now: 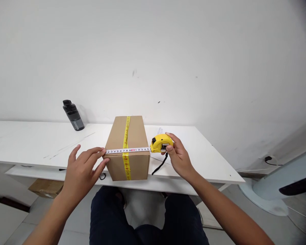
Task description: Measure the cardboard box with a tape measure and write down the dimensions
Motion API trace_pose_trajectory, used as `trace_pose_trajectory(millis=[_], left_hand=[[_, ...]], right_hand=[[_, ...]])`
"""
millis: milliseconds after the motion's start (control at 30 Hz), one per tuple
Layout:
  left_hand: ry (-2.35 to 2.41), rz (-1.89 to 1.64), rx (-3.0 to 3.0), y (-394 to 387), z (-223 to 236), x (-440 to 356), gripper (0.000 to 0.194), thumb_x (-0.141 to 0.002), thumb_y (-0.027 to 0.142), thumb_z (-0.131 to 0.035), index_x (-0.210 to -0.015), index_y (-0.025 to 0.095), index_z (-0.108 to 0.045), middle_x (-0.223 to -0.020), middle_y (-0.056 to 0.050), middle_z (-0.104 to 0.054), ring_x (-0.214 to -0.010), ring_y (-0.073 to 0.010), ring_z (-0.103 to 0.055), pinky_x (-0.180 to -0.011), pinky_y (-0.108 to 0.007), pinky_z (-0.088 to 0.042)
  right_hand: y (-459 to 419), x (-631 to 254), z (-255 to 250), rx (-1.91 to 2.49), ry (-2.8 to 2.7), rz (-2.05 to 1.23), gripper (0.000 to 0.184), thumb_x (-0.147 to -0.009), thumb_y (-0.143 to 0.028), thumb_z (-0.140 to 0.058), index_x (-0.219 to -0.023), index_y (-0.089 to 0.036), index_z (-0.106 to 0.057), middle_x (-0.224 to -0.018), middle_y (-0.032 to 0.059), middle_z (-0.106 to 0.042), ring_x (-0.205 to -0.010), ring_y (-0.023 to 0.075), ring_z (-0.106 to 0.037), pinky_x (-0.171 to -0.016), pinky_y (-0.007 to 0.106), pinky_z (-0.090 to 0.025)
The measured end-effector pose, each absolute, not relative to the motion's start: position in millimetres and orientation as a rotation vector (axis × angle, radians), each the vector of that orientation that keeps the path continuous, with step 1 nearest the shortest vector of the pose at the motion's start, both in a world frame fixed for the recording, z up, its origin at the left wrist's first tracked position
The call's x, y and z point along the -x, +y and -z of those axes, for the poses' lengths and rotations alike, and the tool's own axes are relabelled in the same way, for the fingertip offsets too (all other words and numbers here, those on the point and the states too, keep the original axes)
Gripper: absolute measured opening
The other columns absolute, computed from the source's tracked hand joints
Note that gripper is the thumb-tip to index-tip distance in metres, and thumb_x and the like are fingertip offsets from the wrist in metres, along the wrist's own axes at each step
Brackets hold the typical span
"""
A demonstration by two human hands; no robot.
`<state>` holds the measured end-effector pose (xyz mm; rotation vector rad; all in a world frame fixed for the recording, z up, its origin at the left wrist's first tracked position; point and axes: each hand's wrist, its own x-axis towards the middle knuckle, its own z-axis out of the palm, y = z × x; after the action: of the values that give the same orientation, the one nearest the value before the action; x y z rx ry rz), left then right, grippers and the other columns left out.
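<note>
- Overall, the white wall point(153, 51) forms the background, with small dark marks on its surface.
- White table point(209, 163): stands against the wall; thin dark scratches show on its left part.
- Cardboard box point(137, 136): rests on the table at the near edge, in front of the person; a band of yellow tape point(126, 137) runs over its top and down its near side.
- Left hand point(83, 170): at the box's near left corner; thumb and forefinger nearly closed on the end of the blade, remaining fingers loosely spread.
- Right hand point(180, 158): closed around the tape measure, fingers above and behind, thumb in front.
- Black bottle point(73, 115): upright on the table, left of the box and well apart from it.
- Yellow tape measure point(161, 143): held just beside the box's right edge.
- White blade point(119, 150): extended straight across the box top, near its front edge, crossing the yellow tape.
- Black strap point(159, 166): hangs below the tape measure.
</note>
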<state>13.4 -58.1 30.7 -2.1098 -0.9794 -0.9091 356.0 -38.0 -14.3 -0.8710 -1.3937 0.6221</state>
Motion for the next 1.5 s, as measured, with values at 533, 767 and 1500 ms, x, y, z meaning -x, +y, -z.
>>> trace_pose_trajectory(millis=[533,767,1500], left_hand=[[-0.986,0.906,2.154,-59.5,-36.6,-13.0,0.007,-0.097,0.026,-0.067,-0.102,0.023,-0.063,-0.099,-0.002,-0.078,-0.086,-0.0186,-0.075,-0.114,-0.046,-0.039],[-0.812,0.922,2.014,-59.8,-49.6,-28.9,0.014,-0.09,0.014,-0.074,-0.096,0.021,-0.064,-0.092,-0.001,-0.079,-0.077,-0.0176,-0.074,-0.115,-0.047,-0.039],[-1.142,0.999,2.035,-66.2,-12.7,-159.8,0.042,-0.096,0.041,-0.064,-0.13,0.017,-0.061,-0.133,-0.015,-0.07,-0.13,-0.0363,-0.06,-0.12,-0.056,-0.03]], right_hand=[[-38.5,-353.5,14.9,0.841,-1.385,-0.651,0.054,-0.094,-0.065,-0.062,-0.134,-0.03,-0.057,-0.115,0.0062,-0.069,-0.08,0.0173,-0.07,-0.069,0.036,-0.067],[-54.0,-344.5,12.3,0.815,-1.329,-0.615,0.049,-0.098,-0.059,-0.06,-0.134,-0.028,-0.055,-0.1,0.0039,-0.074,-0.078,0.0178,-0.072,-0.068,0.032,-0.065],[-90.5,-330.4,65.8,0.928,-0.778,-0.998,0.06,-0.082,-0.078,-0.067,-0.1,-0.021,-0.065,-0.086,0.005,-0.075,-0.066,0.0164,-0.064,-0.066,0.031,-0.056]])
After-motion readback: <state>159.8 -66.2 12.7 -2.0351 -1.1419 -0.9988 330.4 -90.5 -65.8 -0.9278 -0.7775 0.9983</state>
